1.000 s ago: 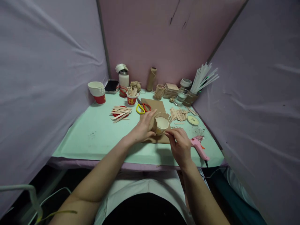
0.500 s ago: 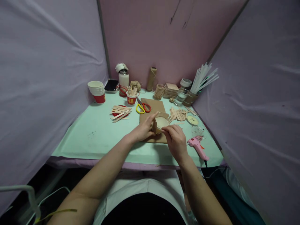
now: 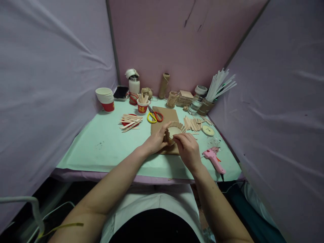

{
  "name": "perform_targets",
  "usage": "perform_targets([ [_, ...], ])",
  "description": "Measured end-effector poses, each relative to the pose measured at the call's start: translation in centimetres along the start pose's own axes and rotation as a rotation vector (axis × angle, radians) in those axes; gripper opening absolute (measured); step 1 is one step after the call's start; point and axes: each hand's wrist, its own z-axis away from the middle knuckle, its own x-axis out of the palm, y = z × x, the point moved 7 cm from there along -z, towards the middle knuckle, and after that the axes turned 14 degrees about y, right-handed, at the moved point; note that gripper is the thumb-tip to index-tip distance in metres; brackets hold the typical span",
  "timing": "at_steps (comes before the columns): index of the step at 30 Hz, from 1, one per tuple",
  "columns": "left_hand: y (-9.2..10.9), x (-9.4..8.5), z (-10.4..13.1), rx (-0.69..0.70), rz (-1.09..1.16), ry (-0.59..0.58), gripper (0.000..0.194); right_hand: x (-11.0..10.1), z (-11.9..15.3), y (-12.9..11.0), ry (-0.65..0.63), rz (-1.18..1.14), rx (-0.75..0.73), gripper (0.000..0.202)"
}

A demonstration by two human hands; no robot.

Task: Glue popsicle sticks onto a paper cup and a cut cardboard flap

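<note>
While between both hands (image 3: pixel 156 139) (image 3: pixel 189 150) — the stick-ringed cup (image 3: pixel 173 131), over cardboard (image 3: pixel 165 114).

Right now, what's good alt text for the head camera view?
A left hand grips a paper cup partly ringed with craft sticks, the right hand at its near rim, over cardboard. A pink glue gun lies to the right, scissors beyond the cup.

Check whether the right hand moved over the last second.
Yes: the right hand shifted left and slightly forward, farther from the pink glue gun.
</note>
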Motion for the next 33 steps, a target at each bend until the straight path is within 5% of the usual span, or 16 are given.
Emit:
perform_targets([
  [10, -0.7, 0.9, 0.1, 0.153, -0.339, -0.117, 0.089, 0.9, -0.3, -0.3, -0.006, 0.018, 0.011, 0.013],
  [33, -0.4, 1.0, 0.0, 0.181, -0.364, -0.124, 0.082, 1.3, 0.1, -0.1, 0.003, 0.037, 0.033, 0.016],
])
